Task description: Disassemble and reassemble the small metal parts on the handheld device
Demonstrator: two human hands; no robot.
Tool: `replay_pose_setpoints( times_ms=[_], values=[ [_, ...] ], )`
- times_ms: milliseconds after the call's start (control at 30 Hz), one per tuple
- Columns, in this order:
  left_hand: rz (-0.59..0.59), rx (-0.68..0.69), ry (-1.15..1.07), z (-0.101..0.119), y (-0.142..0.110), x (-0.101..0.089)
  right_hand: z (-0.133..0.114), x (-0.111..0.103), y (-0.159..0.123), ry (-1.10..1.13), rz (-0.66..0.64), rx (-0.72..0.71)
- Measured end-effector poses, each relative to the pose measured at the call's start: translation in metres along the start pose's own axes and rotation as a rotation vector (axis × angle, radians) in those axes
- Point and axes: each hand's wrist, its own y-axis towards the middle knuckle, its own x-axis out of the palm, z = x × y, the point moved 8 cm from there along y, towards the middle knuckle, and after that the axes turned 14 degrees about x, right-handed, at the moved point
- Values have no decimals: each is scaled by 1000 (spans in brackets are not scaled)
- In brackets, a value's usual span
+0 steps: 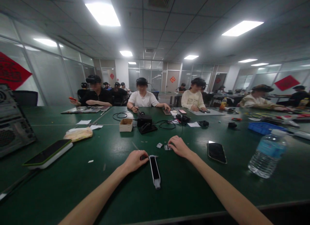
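Head cam, green bench [184,192], L hand [134,161], R hand [178,147], tiled ceiling [169,34], co-workers [142,99]

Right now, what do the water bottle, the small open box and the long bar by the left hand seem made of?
The water bottle looks like thin clear plastic: see-through, glossy, ribbed. The box looks like cardboard: matte, plain brown. The bar by the left hand seems white plastic around a glossy black face; too small to be sure.
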Motion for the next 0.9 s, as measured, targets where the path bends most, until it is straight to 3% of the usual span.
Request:
replay_pose_setpoints(
  times_ms=[167,400,533,667,800,867,900],
  values=[
    [-7,-12,46,-1,1,1,17,-29,1,137,205,88],
    [-1,6,4,-7,-1,3,19,-22,-1,193,120,137],
    [5,7,0,-7,-1,3,23,-27,0,203,134,155],
    [6,6,-2,-4,0,2,38,-47,0,173,271,199],
    [19,7,7,-1,-1,-1,55,-57,-8,221,457,349],
    [21,13,7,0,-2,-1,48,-41,-6,209,348,327],
    [20,13,4,0,-2,-1,36,-24,-4,167,186,241]
  ],
)
